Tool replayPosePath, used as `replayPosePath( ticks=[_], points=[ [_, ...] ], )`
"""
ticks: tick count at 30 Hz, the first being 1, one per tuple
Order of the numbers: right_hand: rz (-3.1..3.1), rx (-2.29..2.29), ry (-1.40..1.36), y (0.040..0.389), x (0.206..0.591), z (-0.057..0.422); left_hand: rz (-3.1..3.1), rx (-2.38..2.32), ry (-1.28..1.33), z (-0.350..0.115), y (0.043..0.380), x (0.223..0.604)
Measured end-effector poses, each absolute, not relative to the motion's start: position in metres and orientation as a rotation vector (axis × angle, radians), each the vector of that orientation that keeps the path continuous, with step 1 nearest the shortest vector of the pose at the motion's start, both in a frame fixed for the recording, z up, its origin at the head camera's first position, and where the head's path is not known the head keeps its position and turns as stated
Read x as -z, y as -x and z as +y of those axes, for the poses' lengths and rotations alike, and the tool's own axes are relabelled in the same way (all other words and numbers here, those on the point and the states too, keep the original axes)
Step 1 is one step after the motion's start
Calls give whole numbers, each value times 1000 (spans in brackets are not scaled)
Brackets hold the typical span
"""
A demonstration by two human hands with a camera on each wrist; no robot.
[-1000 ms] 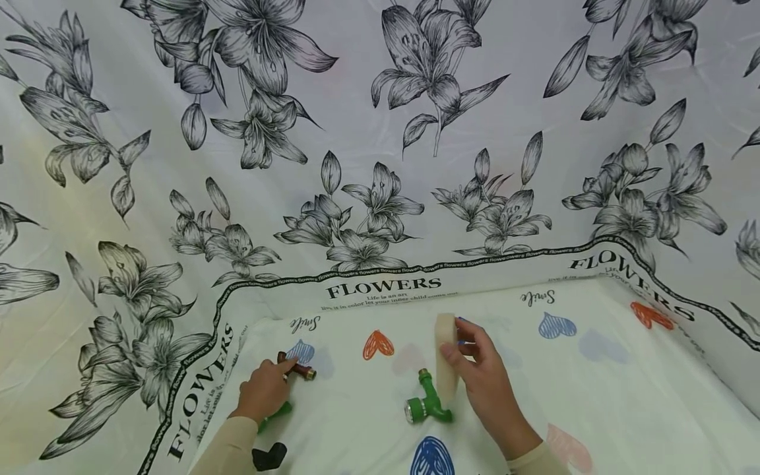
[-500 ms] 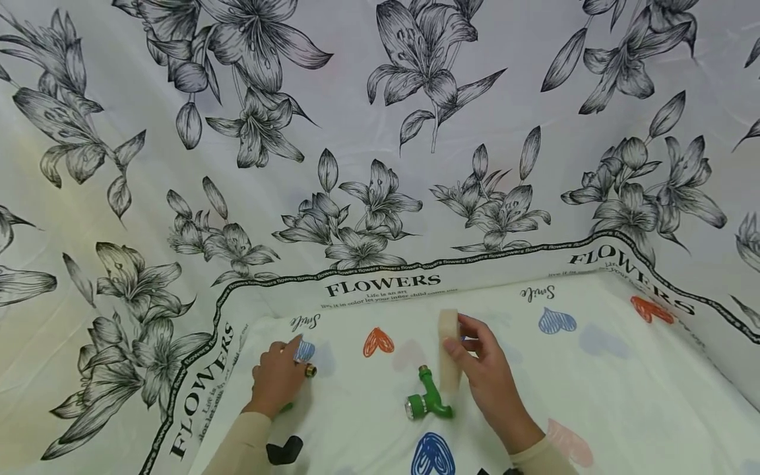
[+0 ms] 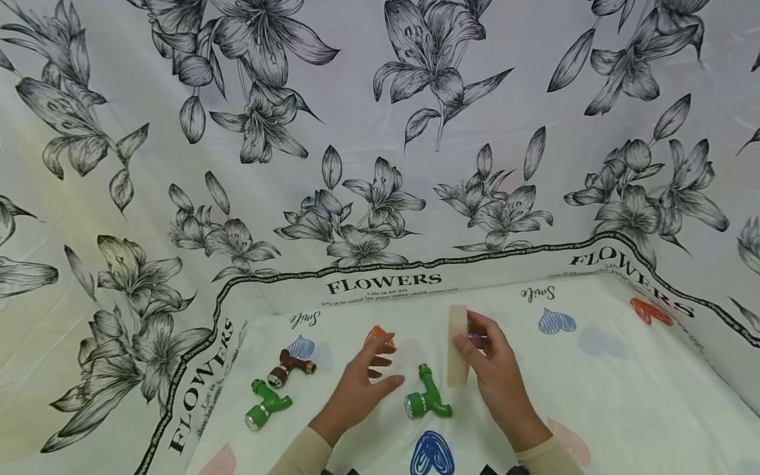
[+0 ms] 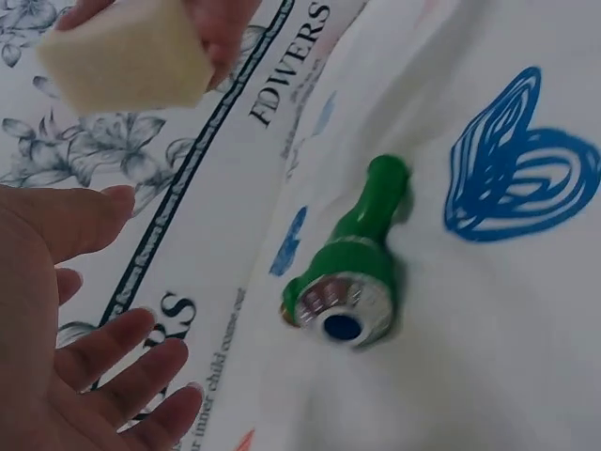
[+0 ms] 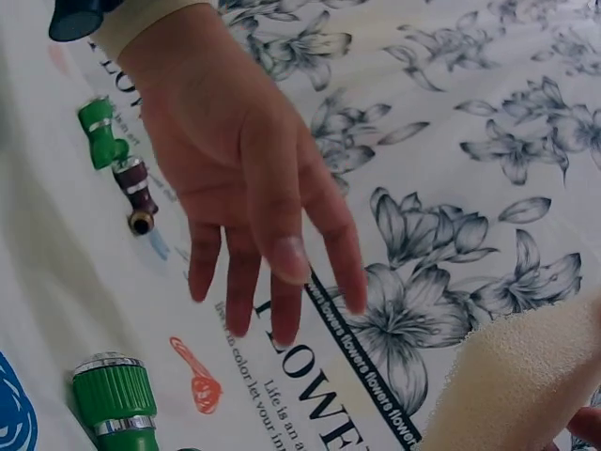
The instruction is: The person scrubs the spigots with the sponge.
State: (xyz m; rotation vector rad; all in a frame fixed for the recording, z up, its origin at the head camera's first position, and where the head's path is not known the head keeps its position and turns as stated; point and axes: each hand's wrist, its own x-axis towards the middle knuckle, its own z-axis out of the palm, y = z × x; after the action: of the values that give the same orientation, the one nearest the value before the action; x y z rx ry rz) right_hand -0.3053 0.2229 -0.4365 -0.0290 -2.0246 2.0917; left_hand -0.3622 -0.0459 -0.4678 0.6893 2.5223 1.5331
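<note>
In the head view my right hand [image 3: 497,377] grips a cream sponge block [image 3: 458,348] on edge, thumb on the near face and fingers behind. The sponge's porous surface shows in the right wrist view. My left hand [image 3: 358,389] hovers left of the middle green tap [image 3: 429,394], its fingers spread and holding nothing. That tap lies on the cloth between my two hands, with a silver-rimmed green knob. Farther left, a brown tap [image 3: 291,367] with a brass end lies close behind a second green tap [image 3: 266,404].
A white cloth [image 3: 641,389] printed with hearts covers the work surface. Behind it and at both sides hangs a white flower-print curtain [image 3: 380,218] with a black border. Dark wrist gear [image 5: 75,19] shows at a cuff in the right wrist view.
My left hand has come away from the brown tap and moved right, uncovering it and the left green tap. My right hand has shifted slightly right with the sponge.
</note>
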Motion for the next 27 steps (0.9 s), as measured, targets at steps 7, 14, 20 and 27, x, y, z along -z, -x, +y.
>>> replayPosePath(
  ticks=[7, 14, 20, 27],
  points=[
    [-2037, -2126, 53, 306, 440, 220, 2432, -1474, -606, -12, 344, 505],
    [-2054, -2105, 63, 307, 444, 219, 2645, -1297, -637, -8, 339, 537],
    [-2038, -2098, 51, 307, 447, 214, 2528, -1588, -560, -10, 346, 524],
    [-2079, -2096, 16, 304, 447, 196, 2304, -1996, -485, -15, 356, 477]
  ],
)
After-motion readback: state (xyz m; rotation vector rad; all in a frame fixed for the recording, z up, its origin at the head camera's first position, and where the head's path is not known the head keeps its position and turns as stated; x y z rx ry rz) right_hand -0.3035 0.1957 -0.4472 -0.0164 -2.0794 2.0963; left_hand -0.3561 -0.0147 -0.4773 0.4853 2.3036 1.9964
